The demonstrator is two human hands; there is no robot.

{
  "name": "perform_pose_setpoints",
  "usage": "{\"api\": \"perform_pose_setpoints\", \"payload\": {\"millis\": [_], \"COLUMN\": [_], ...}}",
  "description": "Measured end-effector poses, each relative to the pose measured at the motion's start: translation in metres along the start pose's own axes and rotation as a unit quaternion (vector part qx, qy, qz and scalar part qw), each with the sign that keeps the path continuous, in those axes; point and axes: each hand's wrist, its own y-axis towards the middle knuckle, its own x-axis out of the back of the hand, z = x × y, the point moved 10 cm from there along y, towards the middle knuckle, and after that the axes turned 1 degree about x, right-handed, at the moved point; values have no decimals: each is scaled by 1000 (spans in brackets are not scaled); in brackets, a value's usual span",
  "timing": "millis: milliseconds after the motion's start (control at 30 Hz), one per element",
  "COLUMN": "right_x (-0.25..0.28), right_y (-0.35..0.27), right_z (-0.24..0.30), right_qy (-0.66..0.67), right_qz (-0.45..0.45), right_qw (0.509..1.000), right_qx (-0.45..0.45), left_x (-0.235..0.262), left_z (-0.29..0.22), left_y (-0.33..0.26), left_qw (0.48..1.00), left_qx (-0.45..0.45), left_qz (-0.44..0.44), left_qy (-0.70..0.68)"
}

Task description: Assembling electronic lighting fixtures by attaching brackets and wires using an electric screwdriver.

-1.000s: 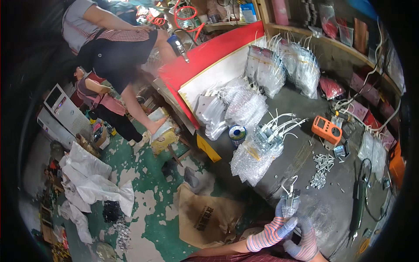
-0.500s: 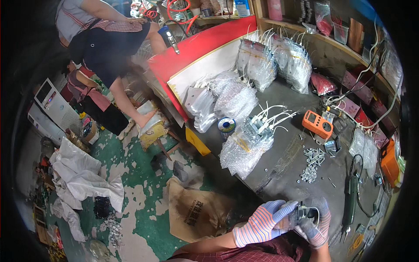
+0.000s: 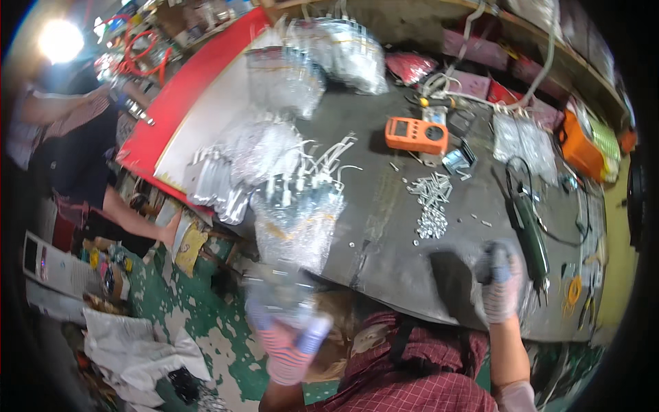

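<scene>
Seen from above, a person in a red checked shirt [image 3: 425, 378] leans over the near edge of a dark grey metal workbench [image 3: 384, 226]. The left hand [image 3: 288, 336], in a striped knit glove with blue fingertips, is low and off the bench's near edge, clasped around a blurred clear plastic bag of small parts [image 3: 281, 288]. The right hand [image 3: 501, 285], in a grey knit glove with blue tips, rests on the bench near its front edge with fingers curled over something dark; what it grips cannot be made out. Just right of that hand lies a dark green power tool with a black cord [image 3: 532, 233]. Beyond the hands, a loose heap of small silver screws [image 3: 431, 202] is spread mid-bench, and a large clear bag of white-wired parts [image 3: 298, 220] stands directly beyond the held bag. Farther back sits an orange handheld meter [image 3: 416, 134], with more clear bags of parts [image 3: 336, 55] stacked against the back. Far left, beyond a red and white board [image 3: 199, 103], another person [image 3: 62, 137] stands on the green patchy floor [image 3: 206, 323].
</scene>
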Motion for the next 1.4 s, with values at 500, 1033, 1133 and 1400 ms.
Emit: {"api": "perform_pose_setpoints", "payload": {"millis": [500, 1033, 1133, 1400], "right_x": [-24, -246, -275, -276], "right_y": [-24, -49, -58, -65], "right_z": [-43, -48, -53, -74], "right_qy": [-156, -264, -252, -235], "right_qz": [116, 440, 456, 435], "right_qw": [981, 855, 851, 866], "right_qx": [11, 74, 66, 74], "left_x": [25, 17, 21, 38], "left_z": [30, 58, 43, 79], "left_y": [92, 98, 97, 84], "left_qw": [993, 987, 983, 993], "left_qx": [-91, -68, -74, -47], "left_qz": [-35, 27, 29, 49], "left_qy": [71, 145, 164, 97]}}
